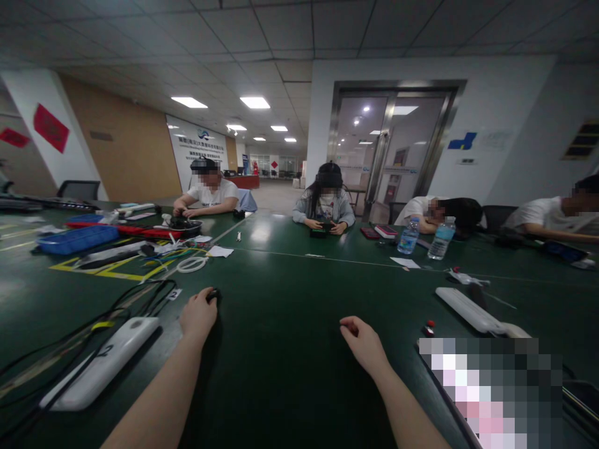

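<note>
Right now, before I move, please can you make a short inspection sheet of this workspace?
Surface: dark green tabletop, glossy.
Job's things: small dark object; its exact kind is hard to tell.
Clutter: blue plastic tray, two water bottles.
Hands: left hand has fingers at the object; right hand holds nothing visible.
Cables: black cables beside a white device marked 2; white cable coil.
Surroundings: seated people, glass doors.

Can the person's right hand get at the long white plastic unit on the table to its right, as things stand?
Probably yes. The right hand rests empty on the green table, and the long white plastic unit seems within a short reach. Mostly bare tabletop lies between them; only a small red-topped item sits near the way.
</note>
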`<state>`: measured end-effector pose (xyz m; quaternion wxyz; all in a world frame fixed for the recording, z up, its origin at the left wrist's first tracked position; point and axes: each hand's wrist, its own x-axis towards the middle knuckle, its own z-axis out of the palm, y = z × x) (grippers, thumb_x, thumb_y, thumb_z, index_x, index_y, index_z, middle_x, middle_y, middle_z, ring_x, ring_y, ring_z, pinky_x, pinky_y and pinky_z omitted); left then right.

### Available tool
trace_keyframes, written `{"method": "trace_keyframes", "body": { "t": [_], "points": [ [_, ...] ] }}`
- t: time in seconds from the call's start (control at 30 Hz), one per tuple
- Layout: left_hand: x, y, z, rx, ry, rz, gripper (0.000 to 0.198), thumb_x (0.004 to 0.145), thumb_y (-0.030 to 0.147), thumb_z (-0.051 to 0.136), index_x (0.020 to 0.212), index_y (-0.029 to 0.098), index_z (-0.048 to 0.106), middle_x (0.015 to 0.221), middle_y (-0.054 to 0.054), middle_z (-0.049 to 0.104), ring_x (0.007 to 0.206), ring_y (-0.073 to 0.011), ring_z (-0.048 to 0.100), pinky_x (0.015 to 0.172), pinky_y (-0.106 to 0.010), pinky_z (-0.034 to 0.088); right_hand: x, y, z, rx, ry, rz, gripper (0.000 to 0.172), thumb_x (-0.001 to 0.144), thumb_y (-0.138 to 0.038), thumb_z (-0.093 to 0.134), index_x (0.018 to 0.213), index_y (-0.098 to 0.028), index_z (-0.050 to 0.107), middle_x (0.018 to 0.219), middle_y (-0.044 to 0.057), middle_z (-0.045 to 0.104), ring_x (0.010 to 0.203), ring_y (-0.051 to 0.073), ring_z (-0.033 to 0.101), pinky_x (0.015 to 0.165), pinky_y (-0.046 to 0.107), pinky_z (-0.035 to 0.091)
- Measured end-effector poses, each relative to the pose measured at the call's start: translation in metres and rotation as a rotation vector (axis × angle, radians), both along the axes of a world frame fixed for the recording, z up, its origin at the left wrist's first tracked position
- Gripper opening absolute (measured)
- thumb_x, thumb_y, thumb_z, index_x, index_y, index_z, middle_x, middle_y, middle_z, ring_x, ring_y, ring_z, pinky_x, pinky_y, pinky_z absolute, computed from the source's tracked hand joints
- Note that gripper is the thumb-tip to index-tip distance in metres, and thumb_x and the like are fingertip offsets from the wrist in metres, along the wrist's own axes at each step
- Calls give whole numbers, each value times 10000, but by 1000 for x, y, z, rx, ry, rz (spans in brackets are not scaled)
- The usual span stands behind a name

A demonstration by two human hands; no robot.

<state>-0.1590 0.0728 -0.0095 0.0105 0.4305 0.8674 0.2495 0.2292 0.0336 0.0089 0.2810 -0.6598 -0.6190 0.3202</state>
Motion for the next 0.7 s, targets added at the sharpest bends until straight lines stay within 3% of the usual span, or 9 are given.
{"method": "trace_keyframes", "body": {
  "t": [0.1,0.3,0.7],
  "points": [
    [1,-1,2,-30,6,30,469,829,378,414,1263,226,503,1213,-145,548,1068,-327,537,832,-453,451,0,-1,0,-5,14,1,231,801,-262,509,1000,-215,618,975,44,643,895,191,604,760,311,485],
    [2,1,2,-45,7,48,453,812,347,435,1216,179,552,1202,-164,544,1052,-305,547,842,-402,450,1,1,-4,10,11,9,232,806,-266,500,1004,-215,610,945,39,641,873,184,602,767,320,479],
    [-2,1,3,-18,-16,55,499,742,344,473,1195,165,582,1196,-185,545,1044,-345,546,822,-445,458,0,1,-5,-1,25,7,225,800,-262,505,998,-230,609,942,24,645,878,178,601,765,298,472]
  ]
}}
